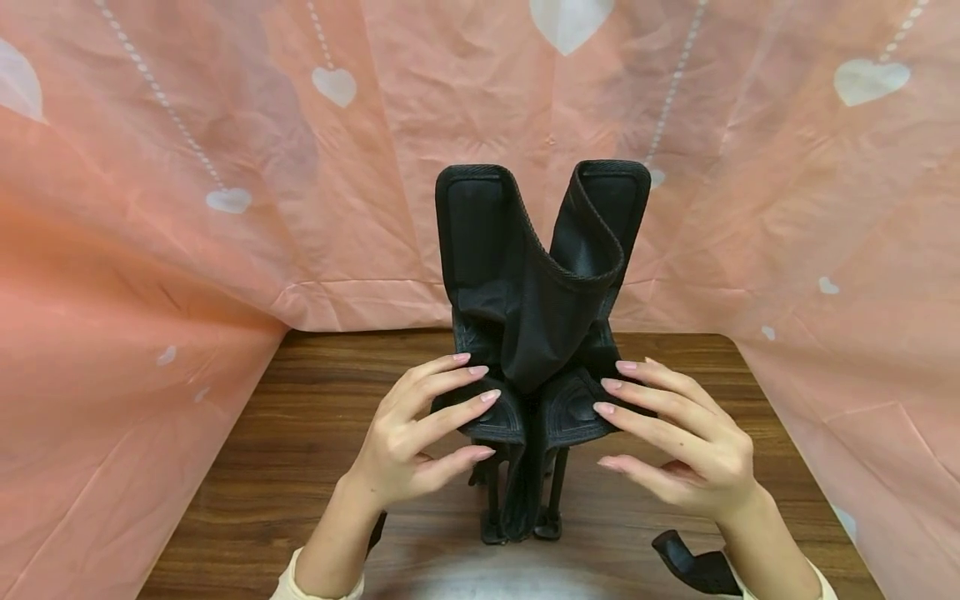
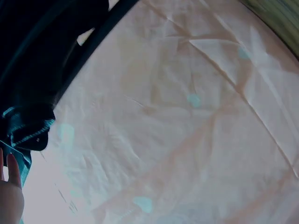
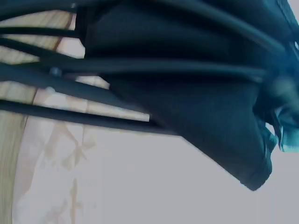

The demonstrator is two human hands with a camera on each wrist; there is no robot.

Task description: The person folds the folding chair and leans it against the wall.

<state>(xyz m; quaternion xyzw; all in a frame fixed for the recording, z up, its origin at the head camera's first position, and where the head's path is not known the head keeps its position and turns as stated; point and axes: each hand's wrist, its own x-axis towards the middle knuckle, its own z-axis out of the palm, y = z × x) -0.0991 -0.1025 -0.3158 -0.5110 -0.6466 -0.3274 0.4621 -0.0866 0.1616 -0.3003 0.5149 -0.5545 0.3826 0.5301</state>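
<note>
At the lower left edge, the left hand (image 2: 10,196) extends 2 fingers just below the stitched flap (image 2: 35,133) of a black fabric item (image 2: 32,56). A dark bar (image 2: 100,39) slants alongside. Pinkish cloth (image 2: 163,140) with pale hearts (image 2: 143,204) spreads behind; a brownish surface (image 2: 280,23) cuts the upper right corner.

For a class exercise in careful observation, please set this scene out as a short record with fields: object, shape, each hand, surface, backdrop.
Object: black fabric chair with thin dark legs
Shape: fabric sagging between two raised corners
Left side: left hand, fingers touching the near corner
Right side: right hand, touching the opposite near corner
Surface: brown wood-grain tabletop
Backdrop: pink cloth, pale hearts
</note>
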